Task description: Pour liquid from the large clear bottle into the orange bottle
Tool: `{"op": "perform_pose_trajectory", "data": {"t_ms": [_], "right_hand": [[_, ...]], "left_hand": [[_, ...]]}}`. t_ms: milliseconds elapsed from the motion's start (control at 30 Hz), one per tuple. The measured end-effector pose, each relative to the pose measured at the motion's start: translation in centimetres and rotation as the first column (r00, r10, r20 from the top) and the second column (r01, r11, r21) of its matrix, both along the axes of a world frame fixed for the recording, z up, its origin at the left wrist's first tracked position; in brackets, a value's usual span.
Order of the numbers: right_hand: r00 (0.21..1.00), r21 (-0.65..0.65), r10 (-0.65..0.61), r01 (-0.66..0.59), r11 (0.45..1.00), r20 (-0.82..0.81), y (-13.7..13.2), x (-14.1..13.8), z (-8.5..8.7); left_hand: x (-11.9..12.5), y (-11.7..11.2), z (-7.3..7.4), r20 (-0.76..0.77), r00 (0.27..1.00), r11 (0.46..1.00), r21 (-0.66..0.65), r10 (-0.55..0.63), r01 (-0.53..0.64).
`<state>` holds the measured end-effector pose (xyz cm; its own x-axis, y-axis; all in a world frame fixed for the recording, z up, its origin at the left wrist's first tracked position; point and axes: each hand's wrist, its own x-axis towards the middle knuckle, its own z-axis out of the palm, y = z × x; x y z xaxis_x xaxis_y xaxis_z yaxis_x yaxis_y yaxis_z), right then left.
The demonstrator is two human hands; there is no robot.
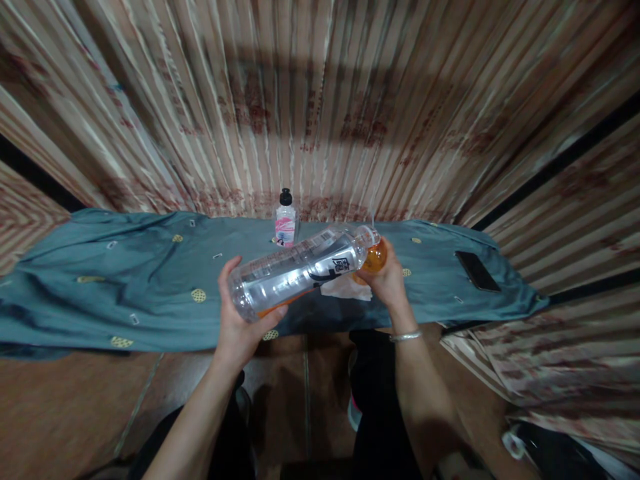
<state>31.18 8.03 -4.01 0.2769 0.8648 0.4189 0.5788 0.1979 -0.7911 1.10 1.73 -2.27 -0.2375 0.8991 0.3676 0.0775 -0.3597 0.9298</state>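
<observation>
Bottle [300,270], clear plastic, lies almost level in the air above the near edge of the table, its base to the left and its neck raised slightly to the right. A thin line of orange liquid runs along its lower side. The left hand [240,320] grips the base end: the thumb [226,273] curls over the far side and the other fingers wrap under, one fingertip showing at the lower edge. The bottle's mouth touches an orange container [374,259], which the right hand [387,280] clasps from behind, fingers closed round it; what kind of container it is cannot be told. A bracelet [405,337] sits on the right wrist.

Under the bottle's neck a white tissue [345,288] lies on the teal cloth [125,280] that covers the table. Behind stands a small bottle [285,220] with a black cap and pink label. A phone [477,270] lies well apart to the right. A pleated curtain [320,100] hangs behind.
</observation>
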Motion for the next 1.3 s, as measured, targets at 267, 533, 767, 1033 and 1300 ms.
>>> {"op": "perform_pose_trajectory", "data": {"t_ms": [267, 533, 767, 1033, 1300], "right_hand": [[1.000, 0.022, -0.022, 0.021, 1.000, 0.010, 0.09, -0.06, -0.17], [1.000, 0.018, -0.013, 0.013, 1.000, 0.005, 0.13, 0.04, -0.32], [1.000, 0.024, -0.014, 0.014, 1.000, -0.005, 0.17, 0.02, -0.31], [1.000, 0.014, -0.016, 0.016, 1.000, -0.008, 0.10, 0.06, -0.32], [1.000, 0.008, -0.019, 0.018, 1.000, 0.004, 0.05, -0.01, -0.19]], "left_hand": [[0.11, -0.10, 0.24, 0.024, 1.000, 1.000, -0.025, -0.006, 0.006], [-0.02, -0.19, 0.31, 0.029, 1.000, 0.998, -0.060, -0.005, 0.006], [0.08, -0.27, 0.37, 0.039, 0.999, 0.998, -0.061, -0.002, 0.004], [0.03, -0.08, 0.27, -0.002, 1.000, 1.000, -0.026, 0.015, -0.015], [0.06, -0.19, 0.28, 0.030, 1.000, 0.999, -0.041, -0.002, 0.003]]}}
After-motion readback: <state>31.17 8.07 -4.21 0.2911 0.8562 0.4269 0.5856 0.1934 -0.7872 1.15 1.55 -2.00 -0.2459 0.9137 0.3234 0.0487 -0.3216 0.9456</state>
